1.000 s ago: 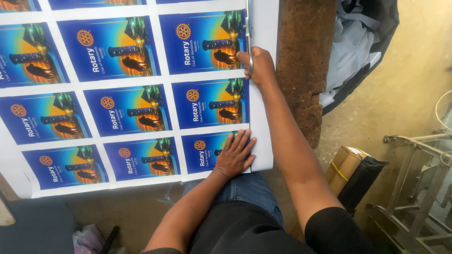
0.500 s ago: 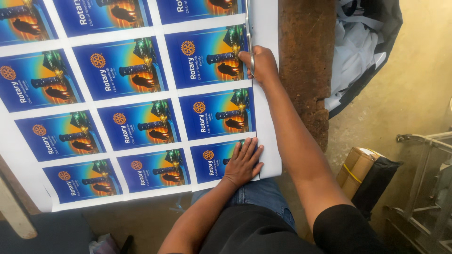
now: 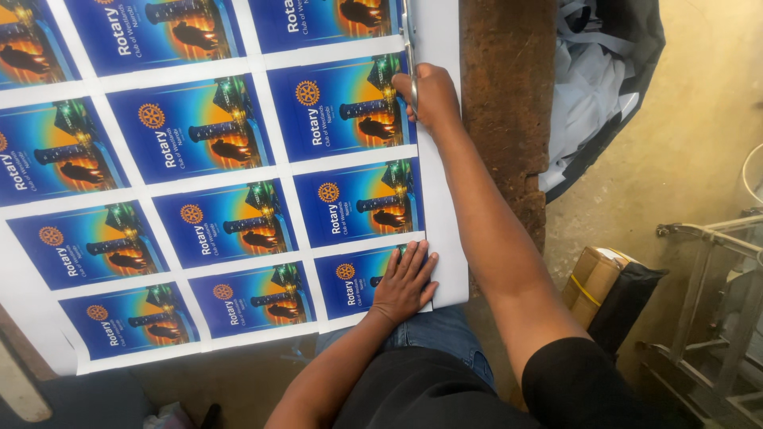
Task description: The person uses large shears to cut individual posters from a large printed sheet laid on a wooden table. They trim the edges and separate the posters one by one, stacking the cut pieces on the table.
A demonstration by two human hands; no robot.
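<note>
A large white sheet [image 3: 238,171] printed with rows of blue and orange cards lies across the work surface. My right hand [image 3: 431,97] is shut on metal scissors [image 3: 408,44]. Their blades point away from me along the white margin at the sheet's right edge, beside the third row of cards from the bottom. My left hand [image 3: 406,281] lies flat, fingers spread, on the bottom-right card near the sheet's lower corner and holds nothing.
A rusty brown beam [image 3: 509,103] runs beside the sheet's right edge. A dark bag of pale paper offcuts [image 3: 600,87] lies on the floor beyond it. A cardboard box [image 3: 592,274], a black bag [image 3: 632,298] and a metal frame [image 3: 715,334] stand at the right.
My right hand and the scissors have moved a little farther up the right margin. The left hand stays pressed on the bottom-right card. The view has shifted slightly.
</note>
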